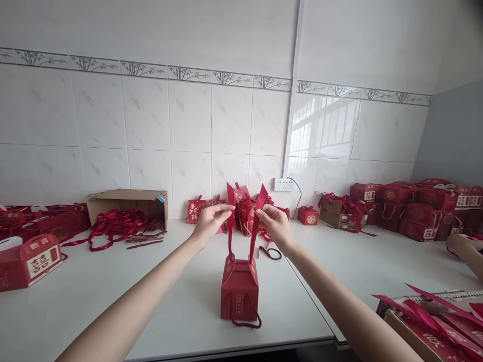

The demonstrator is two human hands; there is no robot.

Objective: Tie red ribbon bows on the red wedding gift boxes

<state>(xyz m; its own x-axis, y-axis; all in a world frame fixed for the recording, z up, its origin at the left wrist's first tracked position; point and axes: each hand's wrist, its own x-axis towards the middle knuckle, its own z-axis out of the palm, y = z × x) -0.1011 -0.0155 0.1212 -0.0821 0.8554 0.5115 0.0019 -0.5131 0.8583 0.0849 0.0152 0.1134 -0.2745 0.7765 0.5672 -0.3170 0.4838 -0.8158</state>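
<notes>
"While the box (240, 287) stands on the table (181, 311), where does the ribbon (230, 226) point?"

"Upward, its two ends (262, 196) nearly vertical; left hand (209, 223) and right hand (277, 224) each clamp one between fingertips."

"And materials?"

"Smooth ribbon, folded card, twisted cord (247, 326)."

Your seamed white tabletop (181, 306) carries small red box (239, 296), open cardboard carton (128, 194) left, black loop (280, 254), stacked red boxes (417, 221) right.

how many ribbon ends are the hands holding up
2: one ribbon end in the left hand, the other ribbon end in the right hand, both above the small red box.
</notes>
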